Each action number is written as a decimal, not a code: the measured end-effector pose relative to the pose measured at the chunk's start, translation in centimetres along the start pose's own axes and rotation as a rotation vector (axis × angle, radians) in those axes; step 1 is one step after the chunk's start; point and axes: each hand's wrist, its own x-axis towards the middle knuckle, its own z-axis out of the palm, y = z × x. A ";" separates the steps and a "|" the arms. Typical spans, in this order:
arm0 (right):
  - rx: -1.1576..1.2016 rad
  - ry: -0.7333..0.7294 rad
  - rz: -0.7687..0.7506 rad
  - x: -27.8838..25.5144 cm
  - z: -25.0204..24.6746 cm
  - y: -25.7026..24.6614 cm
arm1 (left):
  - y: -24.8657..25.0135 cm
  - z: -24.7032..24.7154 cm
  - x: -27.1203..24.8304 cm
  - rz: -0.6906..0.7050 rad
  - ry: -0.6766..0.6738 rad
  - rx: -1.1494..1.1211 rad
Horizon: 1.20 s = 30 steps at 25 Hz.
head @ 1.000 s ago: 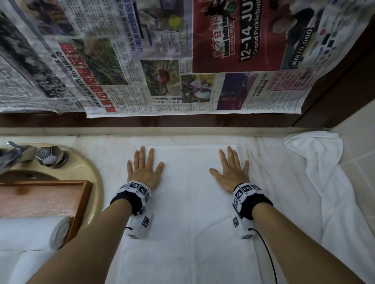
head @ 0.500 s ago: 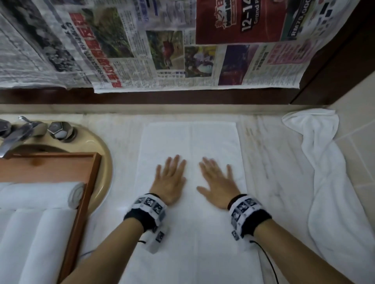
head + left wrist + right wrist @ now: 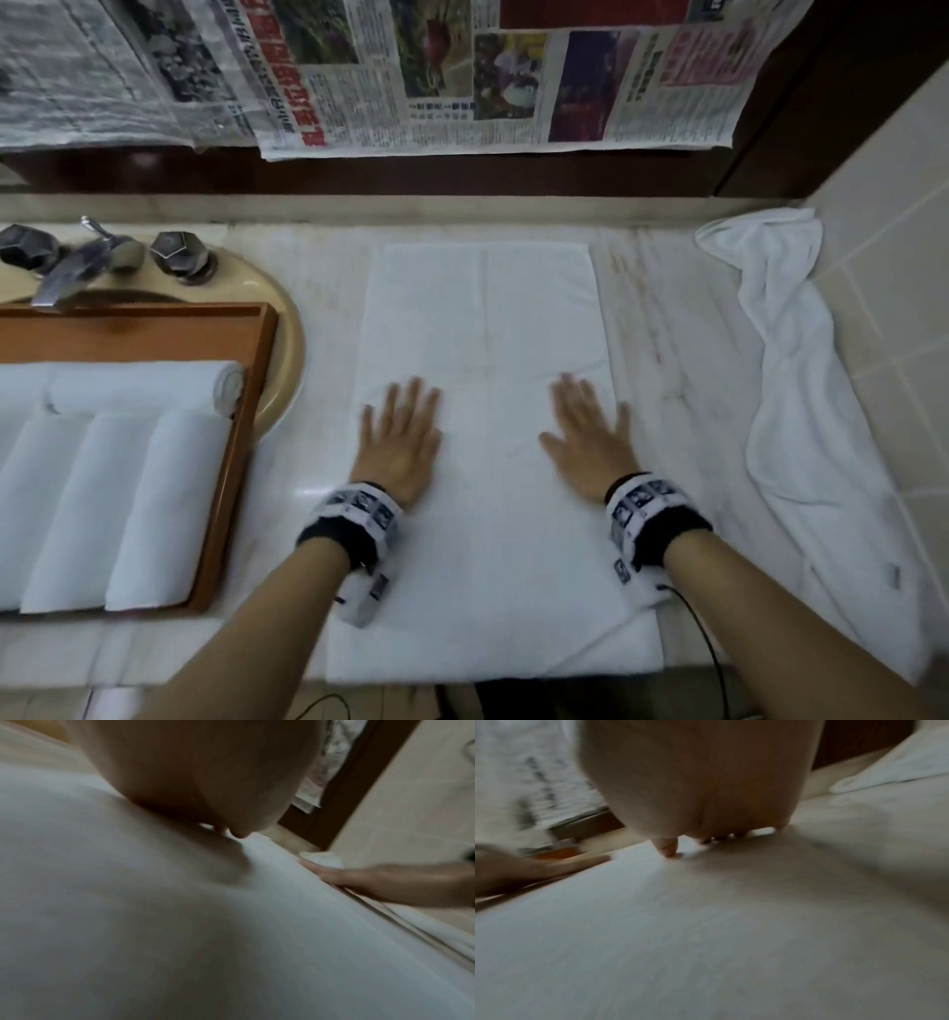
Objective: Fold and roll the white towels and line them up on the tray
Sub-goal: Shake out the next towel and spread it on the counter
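- Your left hand (image 3: 398, 452) and right hand (image 3: 590, 452) lie flat, fingers straight, pressing the folded towel (image 3: 488, 318) mid-counter.
- Tray (image 3: 246, 411) at left holds four rolled towels (image 3: 169, 509).
- Left to do, I'd say: roll this one, then the loose towel (image 3: 791, 390) far right.

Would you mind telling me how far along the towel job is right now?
Done: four rolled towels lie in the wooden tray. In hand: left hand and right hand press flat on the folded towel, not yet rolled. Left: the crumpled towel against the wall.
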 end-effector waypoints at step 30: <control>0.085 0.123 -0.118 -12.0 8.3 -8.7 | 5.3 5.0 -10.6 -0.046 0.018 -0.184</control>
